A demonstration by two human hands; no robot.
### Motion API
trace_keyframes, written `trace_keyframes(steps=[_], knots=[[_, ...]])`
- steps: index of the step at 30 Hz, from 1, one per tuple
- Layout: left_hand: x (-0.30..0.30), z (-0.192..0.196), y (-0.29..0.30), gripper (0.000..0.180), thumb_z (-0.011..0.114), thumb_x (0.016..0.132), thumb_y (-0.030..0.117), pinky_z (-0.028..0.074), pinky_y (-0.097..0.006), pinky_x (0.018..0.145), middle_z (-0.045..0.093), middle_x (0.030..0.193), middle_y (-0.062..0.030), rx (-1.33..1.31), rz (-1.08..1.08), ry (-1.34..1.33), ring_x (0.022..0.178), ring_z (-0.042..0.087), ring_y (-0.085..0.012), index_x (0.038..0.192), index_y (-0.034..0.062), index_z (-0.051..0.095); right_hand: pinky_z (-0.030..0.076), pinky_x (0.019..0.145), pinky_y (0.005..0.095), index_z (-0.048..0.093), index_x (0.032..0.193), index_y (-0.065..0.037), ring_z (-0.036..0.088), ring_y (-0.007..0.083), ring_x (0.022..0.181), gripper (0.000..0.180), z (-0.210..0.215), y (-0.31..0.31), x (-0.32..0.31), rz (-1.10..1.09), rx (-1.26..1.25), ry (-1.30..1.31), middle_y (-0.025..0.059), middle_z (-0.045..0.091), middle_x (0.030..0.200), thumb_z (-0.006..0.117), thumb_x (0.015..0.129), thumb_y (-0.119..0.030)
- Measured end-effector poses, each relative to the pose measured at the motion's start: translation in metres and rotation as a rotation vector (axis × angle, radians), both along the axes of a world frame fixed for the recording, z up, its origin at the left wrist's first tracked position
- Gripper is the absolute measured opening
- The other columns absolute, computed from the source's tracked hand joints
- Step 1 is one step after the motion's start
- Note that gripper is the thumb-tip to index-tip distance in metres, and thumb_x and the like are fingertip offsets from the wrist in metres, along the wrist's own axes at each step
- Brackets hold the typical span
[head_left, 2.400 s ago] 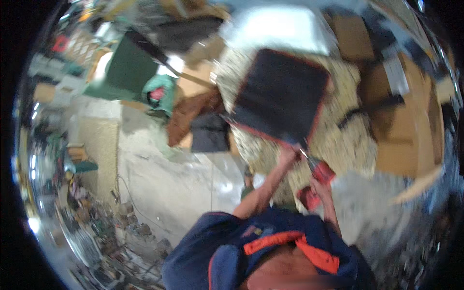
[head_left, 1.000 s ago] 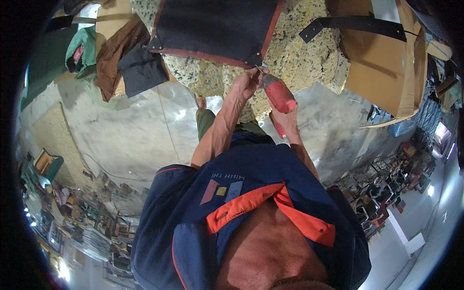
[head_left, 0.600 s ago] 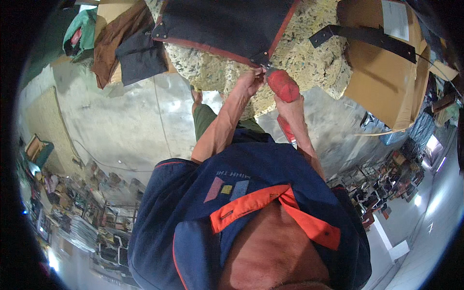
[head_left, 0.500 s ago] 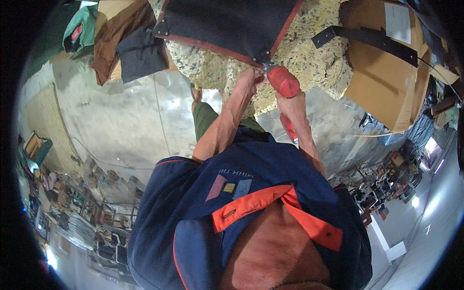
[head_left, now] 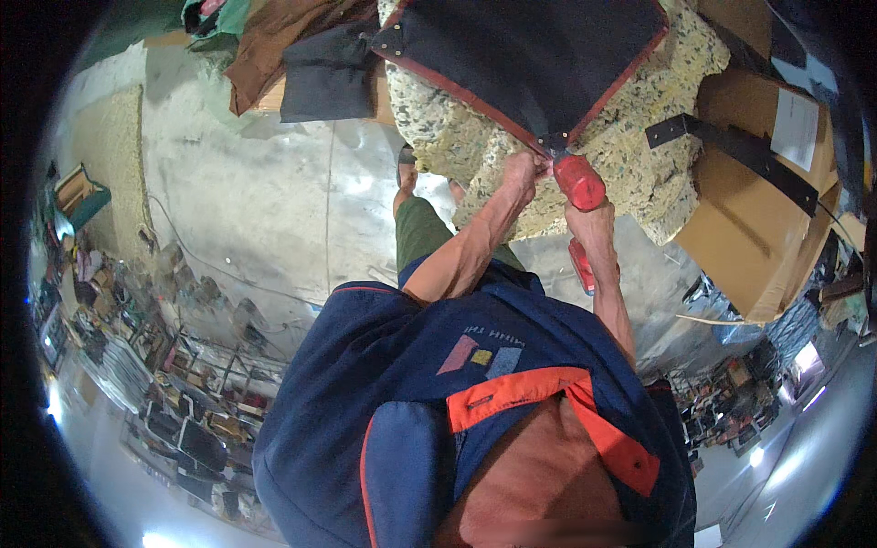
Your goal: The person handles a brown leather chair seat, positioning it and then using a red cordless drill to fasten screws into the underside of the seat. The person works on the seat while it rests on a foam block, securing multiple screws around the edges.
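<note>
My right hand point(head_left: 590, 225) is wrapped round the handle of a red power drill point(head_left: 579, 183). Its front end points away from me, at the near corner of a black panel point(head_left: 539, 68) with dark red edging. Beside the drill's tip, my left hand point(head_left: 524, 173) is closed, its fingertips pinched together against that corner. Whatever those fingers hold is too small to make out. Metal fasteners show at the panel's left corner and at the near one. Beneath the panel lies a thick, speckled yellowish foam block point(head_left: 457, 137).
To the right, a black strap-like bar point(head_left: 749, 160) with holes lies across brown cardboard point(head_left: 731, 215). Dark and brown cloth pieces point(head_left: 329, 80) lie at the upper left. Grey floor point(head_left: 247, 183) stretches left, with a thin cable and a pale foam sheet point(head_left: 114, 169).
The whole scene has shifted right and somewhat down in the picture, with the panel slightly turned. Both hands and the drill stay at the same near corner.
</note>
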State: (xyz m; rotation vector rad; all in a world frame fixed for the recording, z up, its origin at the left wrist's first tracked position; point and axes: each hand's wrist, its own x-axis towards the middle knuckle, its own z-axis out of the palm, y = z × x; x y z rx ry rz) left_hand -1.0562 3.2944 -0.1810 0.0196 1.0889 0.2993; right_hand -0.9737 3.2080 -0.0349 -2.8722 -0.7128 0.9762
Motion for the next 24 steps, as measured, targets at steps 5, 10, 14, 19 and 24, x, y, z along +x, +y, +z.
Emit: trace_keyframes(steps=[5,10,14,19,24], knots=[[-0.001,-0.010,-0.003,0.014,0.052,0.084,0.004,0.057,-0.040,0.067,0.066,0.086,-0.0121,-0.007,0.033,-0.032,0.076,0.066,-0.0264,0.090,-0.0001,0.064,0.055,0.086,0.0530,0.073,0.101,0.002,0.068,0.0480,0.100,0.040,-0.017,0.003,0.002,0.004,-0.053,-0.009,0.0302,0.071,0.097,0.068,0.084,-0.033],[-0.001,-0.003,-0.002,0.014,0.053,0.091,0.011,0.058,-0.043,0.065,0.065,0.084,-0.0113,-0.038,-0.113,0.005,0.074,0.066,-0.0263,0.094,0.0017,0.062,0.056,0.078,0.0504,0.073,0.095,0.001,0.071,0.0432,0.094,0.037,-0.015,-0.007,0.005,0.005,0.135,0.006,0.0273,0.072,0.089,0.073,0.081,-0.034],[0.018,0.015,0.005,0.029,0.046,0.106,0.033,0.062,-0.043,0.059,0.067,0.085,-0.0064,-0.183,-0.150,-0.227,0.066,0.068,-0.0234,0.112,0.0078,0.059,0.056,0.071,0.0477,0.073,0.090,-0.001,0.072,0.0424,0.088,0.030,0.015,-0.017,0.005,-0.042,0.257,0.069,0.0246,0.072,0.084,0.078,0.078,-0.028],[0.042,0.046,0.024,0.021,0.055,0.104,0.027,0.059,-0.039,0.055,0.067,0.085,-0.0083,-0.144,-0.182,-0.131,0.066,0.068,-0.0235,0.107,0.0072,0.061,0.055,0.070,0.0455,0.071,0.100,-0.001,0.071,0.0421,0.087,0.030,0.048,-0.037,0.001,0.072,0.501,0.062,0.0239,0.072,0.086,0.079,0.078,-0.019],[0.027,0.060,0.024,0.031,0.061,0.100,0.033,0.044,-0.035,0.044,0.053,0.060,-0.0039,0.376,-0.202,-0.239,0.053,0.057,-0.0189,0.077,0.0106,0.062,0.055,0.079,0.0384,0.068,0.105,0.001,0.072,0.0274,0.086,0.030,0.043,-0.048,0.008,-0.107,0.536,0.052,0.0161,0.073,0.092,0.075,0.081,-0.016]])
